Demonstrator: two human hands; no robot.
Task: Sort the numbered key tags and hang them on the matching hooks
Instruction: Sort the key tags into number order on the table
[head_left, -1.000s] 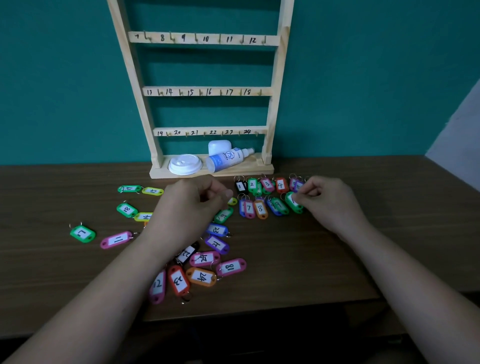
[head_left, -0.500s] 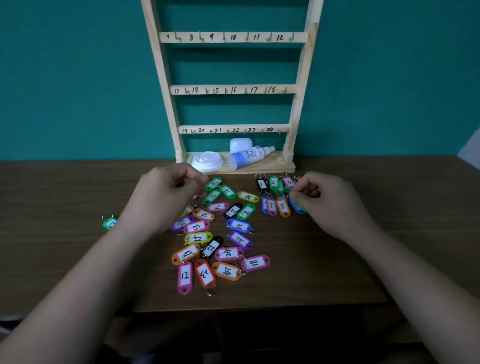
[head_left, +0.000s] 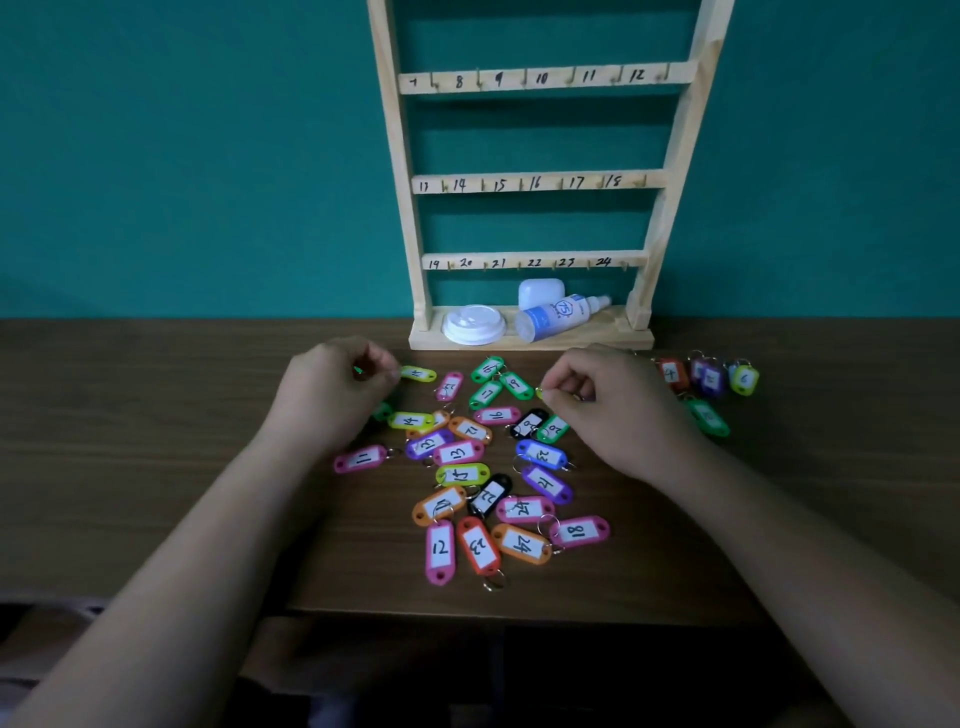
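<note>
Several coloured numbered key tags (head_left: 483, 467) lie in a loose pile on the brown table (head_left: 156, 441). A short row of tags, among them an orange 4 (head_left: 671, 374) and a yellow 6 (head_left: 746, 379), lies to the right. The wooden hook rack (head_left: 535, 182) stands against the wall, its rows marked 7 to 24 and its hooks bare. My left hand (head_left: 332, 395) is curled at the pile's upper left with a bit of green tag showing inside it, fingertips beside a yellow tag (head_left: 418, 373). My right hand (head_left: 613, 405) pinches the end of another yellow tag (head_left: 540, 393), which is mostly hidden.
On the rack's base lie a white lid (head_left: 474, 325), a spray bottle (head_left: 558, 317) and a small white case (head_left: 540, 292). The teal wall is right behind the rack. The table's front edge (head_left: 519, 616) runs just below the pile.
My right hand has left the row of tags at the right and come over to the top of the pile. My head has turned, so the rack sits further right in view.
</note>
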